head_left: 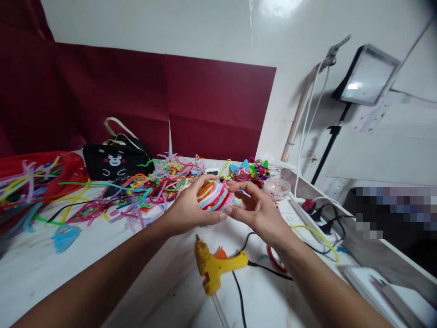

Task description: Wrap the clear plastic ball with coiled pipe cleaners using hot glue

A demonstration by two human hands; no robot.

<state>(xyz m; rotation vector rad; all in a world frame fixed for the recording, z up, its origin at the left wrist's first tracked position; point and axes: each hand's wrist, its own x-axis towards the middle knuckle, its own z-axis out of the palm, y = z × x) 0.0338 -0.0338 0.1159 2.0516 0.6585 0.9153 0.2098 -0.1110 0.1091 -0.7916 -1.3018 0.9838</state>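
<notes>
Between my two hands, above the white table, is a rounded craft piece (215, 196) covered in striped pipe cleaners of orange, pink, white, red and light blue. My left hand (189, 205) wraps round its left side, thumb along the lower edge. On the right side, my right hand (254, 205) grips it with thumb and curled fingers. The piece's far side is hidden. Just below the hands a yellow hot glue gun (213, 264) with an orange trigger lies on the table, a clear glue stick coming out of its back end.
Tangled pipe cleaners (160, 187) and a black bear-print bag (116, 159) are at the left. Behind my hands are colourful pipe-cleaner faces (241, 171) and a clear bowl (277, 187). A power strip (319, 223) with plugs and cords runs along the right edge, near a lamp (370, 75).
</notes>
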